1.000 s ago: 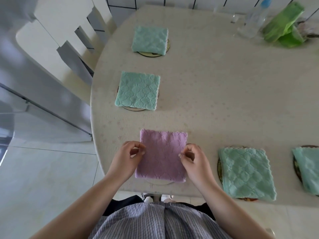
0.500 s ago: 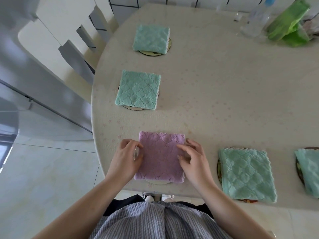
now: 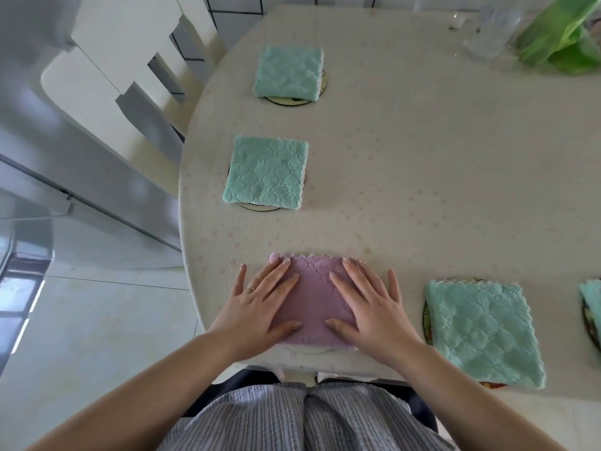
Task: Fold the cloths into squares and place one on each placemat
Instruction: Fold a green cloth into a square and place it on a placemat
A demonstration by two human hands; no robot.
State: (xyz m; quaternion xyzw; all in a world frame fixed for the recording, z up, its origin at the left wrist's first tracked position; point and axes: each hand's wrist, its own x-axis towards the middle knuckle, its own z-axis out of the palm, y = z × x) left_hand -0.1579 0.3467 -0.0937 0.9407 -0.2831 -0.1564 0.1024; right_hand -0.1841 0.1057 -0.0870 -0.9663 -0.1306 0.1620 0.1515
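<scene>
A folded purple cloth (image 3: 313, 297) lies at the table's near edge on a round placemat (image 3: 312, 349) that shows only as a sliver under its front. My left hand (image 3: 257, 307) rests flat on the cloth's left side, fingers spread. My right hand (image 3: 374, 307) lies flat on its right side, fingers spread. Folded green cloths sit on other placemats: one (image 3: 266, 172) at mid left, one (image 3: 289, 73) at far left, one (image 3: 481, 330) to the right, and part of another (image 3: 592, 304) at the right border.
A clear plastic bottle (image 3: 494, 27) and a green bag (image 3: 562, 37) stand at the table's far right. A white chair (image 3: 130, 79) is tucked at the table's left side. The beige table (image 3: 439, 177) ends just in front of my body.
Both hands went from pinching the purple cloth's side edges to lying flat on top of it with fingers spread. The cloth stayed in place on its placemat.
</scene>
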